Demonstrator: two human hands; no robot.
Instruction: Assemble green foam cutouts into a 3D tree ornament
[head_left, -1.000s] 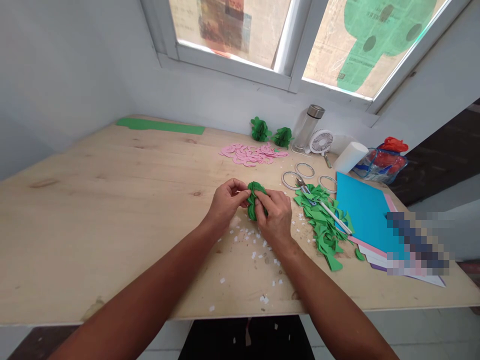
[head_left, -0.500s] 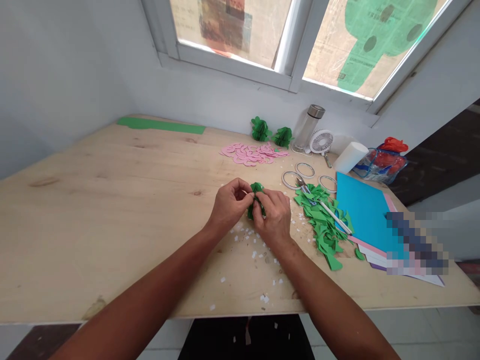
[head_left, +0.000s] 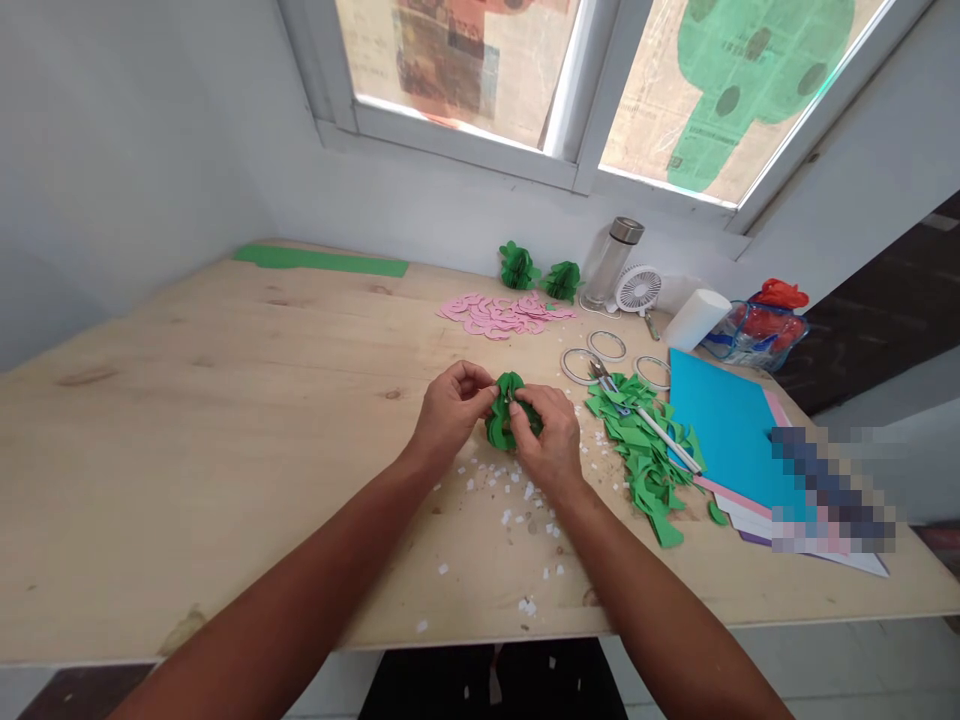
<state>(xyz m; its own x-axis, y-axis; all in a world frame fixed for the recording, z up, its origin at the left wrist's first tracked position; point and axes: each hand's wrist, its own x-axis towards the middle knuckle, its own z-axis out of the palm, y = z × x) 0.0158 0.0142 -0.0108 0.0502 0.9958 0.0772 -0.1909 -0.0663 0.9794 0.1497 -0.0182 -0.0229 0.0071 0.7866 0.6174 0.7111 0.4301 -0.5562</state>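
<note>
A layered green paper piece [head_left: 498, 428] is held between both hands above the wooden table [head_left: 225, 420]. My left hand [head_left: 452, 408] pinches its upper left edge. Closed on its right side is my right hand [head_left: 549, 432], with the thumb pressed near the middle. Small white paper bits [head_left: 512, 518] lie scattered under and in front of the hands. Two similar green paper pieces [head_left: 519, 267] stand at the back against the wall, behind a pile of pink paper cut-outs [head_left: 499, 316].
Green scraps [head_left: 646, 450] lie right of the hands, with scissors [head_left: 604, 375] and tape rolls [head_left: 607, 346] beside them. Farther right are blue sheets [head_left: 712, 430]. A bottle [head_left: 609, 265], a small fan [head_left: 638, 289] and a white roll [head_left: 697, 318] stand behind.
The green piece has spread wider between the hands, and more of its layers show. My right hand has shifted slightly on it. The camera view has tilted slightly.
</note>
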